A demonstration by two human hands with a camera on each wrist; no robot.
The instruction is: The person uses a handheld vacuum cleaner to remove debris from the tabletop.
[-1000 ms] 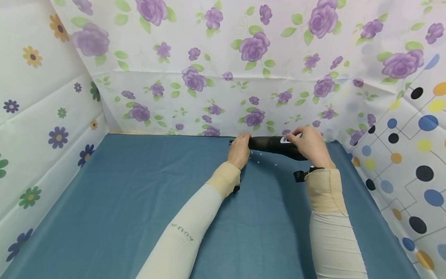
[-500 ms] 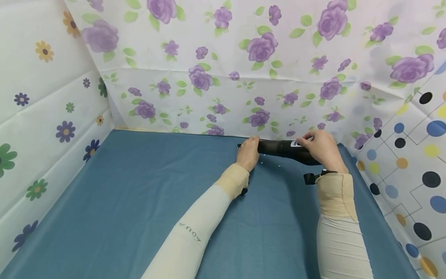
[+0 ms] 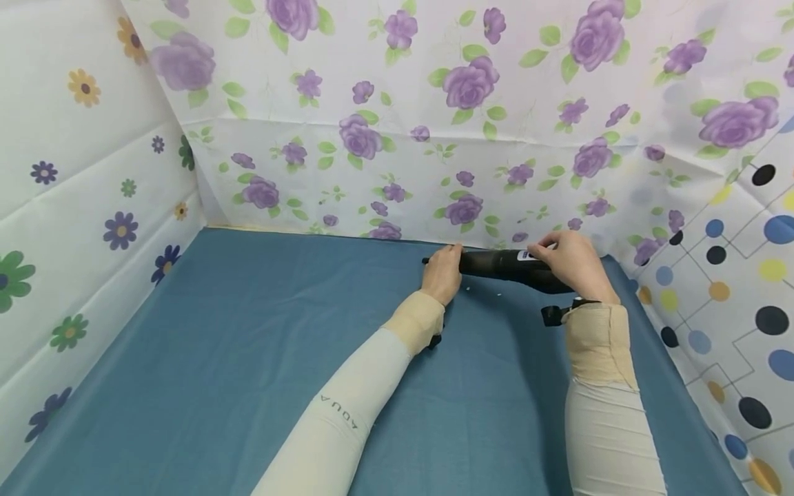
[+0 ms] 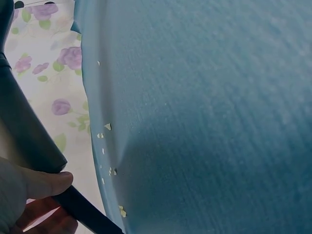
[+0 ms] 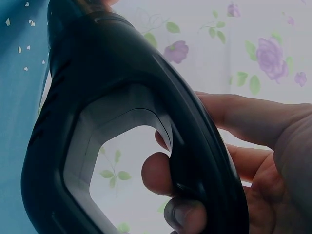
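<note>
A black handheld vacuum cleaner (image 3: 496, 263) lies lengthwise along the back edge of the blue cloth. Its looped handle (image 5: 207, 131) is gripped by my right hand (image 3: 577, 265), fingers curled through the opening in the right wrist view. At the nozzle end, my left hand (image 3: 442, 275) pinches the slim black nozzle (image 4: 80, 207) between thumb and fingers. Small pale bits (image 4: 107, 126) lie scattered along the cloth's edge beside the nozzle. In the head view only a couple of them show, below the vacuum's body. The left hand covers much of the nozzle there.
Blue cloth (image 3: 248, 344) covers the table. A white sheet with purple roses (image 3: 360, 136) rises right behind the vacuum. Daisy-print sheeting (image 3: 120, 231) stands at the left, dotted sheeting (image 3: 772, 320) at the right. Both wrists carry small black cameras (image 3: 552, 315).
The head view has swung slightly left. Both hands and the vacuum have shifted a little right along the back edge, and fewer pale bits show beside the left hand.
</note>
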